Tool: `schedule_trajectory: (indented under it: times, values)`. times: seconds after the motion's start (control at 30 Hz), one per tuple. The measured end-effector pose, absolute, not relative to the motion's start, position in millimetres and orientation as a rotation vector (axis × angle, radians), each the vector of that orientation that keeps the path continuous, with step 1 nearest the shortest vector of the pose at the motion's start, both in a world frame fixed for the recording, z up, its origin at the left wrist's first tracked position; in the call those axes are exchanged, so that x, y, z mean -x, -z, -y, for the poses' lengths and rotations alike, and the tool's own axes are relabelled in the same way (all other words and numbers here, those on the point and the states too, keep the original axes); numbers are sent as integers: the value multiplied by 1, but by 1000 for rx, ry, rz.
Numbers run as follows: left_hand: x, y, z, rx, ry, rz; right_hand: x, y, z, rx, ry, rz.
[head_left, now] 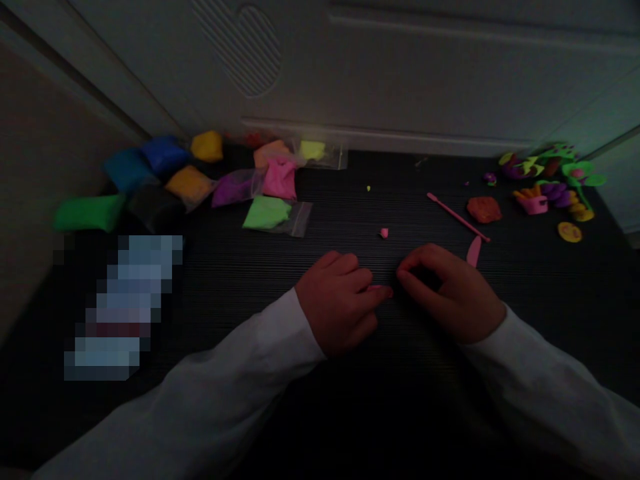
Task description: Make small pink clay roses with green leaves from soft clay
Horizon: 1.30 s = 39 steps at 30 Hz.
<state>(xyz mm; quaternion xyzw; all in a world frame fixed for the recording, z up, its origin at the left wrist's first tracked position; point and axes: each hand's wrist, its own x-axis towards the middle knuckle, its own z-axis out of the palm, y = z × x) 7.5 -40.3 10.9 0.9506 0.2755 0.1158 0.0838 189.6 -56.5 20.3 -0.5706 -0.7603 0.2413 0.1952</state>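
My left hand (337,303) is closed over the dark tabletop, with a small bit of pink clay (373,288) showing between its thumb and index finger. Just to its right, my right hand (453,293) has thumb and index fingertips pressed together. Whatever they may hold is too small to make out. A little pink clay piece (384,233) lies on the table beyond the gap between my hands. Past my right hand are a pink plastic clay knife (474,251), a thin pink modelling stick (457,217) and a flattened reddish clay lump (484,209).
Bagged clay in several colours, such as a light green pack (267,212) and a blue pack (165,153), lies at the back left. A blurred-out phone-like slab (125,307) sits at left. Finished-looking clay figures (533,200) stand at right. A pale panel (400,80) rises behind.
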Motion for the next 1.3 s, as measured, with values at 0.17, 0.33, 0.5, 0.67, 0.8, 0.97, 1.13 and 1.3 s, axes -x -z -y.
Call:
schedule_trajectory:
  times: [0.17, 0.33, 0.5, 0.67, 0.8, 0.97, 1.13, 1.3]
  values:
    - [1, -8, 33, -2603, -600, -818, -191, -22, 58, 1596, -655, 2120]
    - [13, -9, 19, -2333, -771, -1031, -189, -23, 64, 1485, -577, 2244]
    - [14, -10, 18, -2284, -768, -1108, -182, -22, 70, 1356, -373, 2497]
    - [14, -7, 19, -2396, -741, -987, -188, -21, 69, 1361, -376, 2446]
    - [13, -8, 28, -2640, -605, -816, -197, -21, 69, 1407, -347, 2429]
    - [3, -13, 54, -2817, -479, -856, -198, -20, 80, 1455, -184, 2550]
    - [-4, -12, 71, -2808, -407, -1008, -196, -23, 93, 1475, -135, 2612]
    - [-3, -9, 68, -2805, -286, -1036, -194, -23, 95, 1467, -175, 2598]
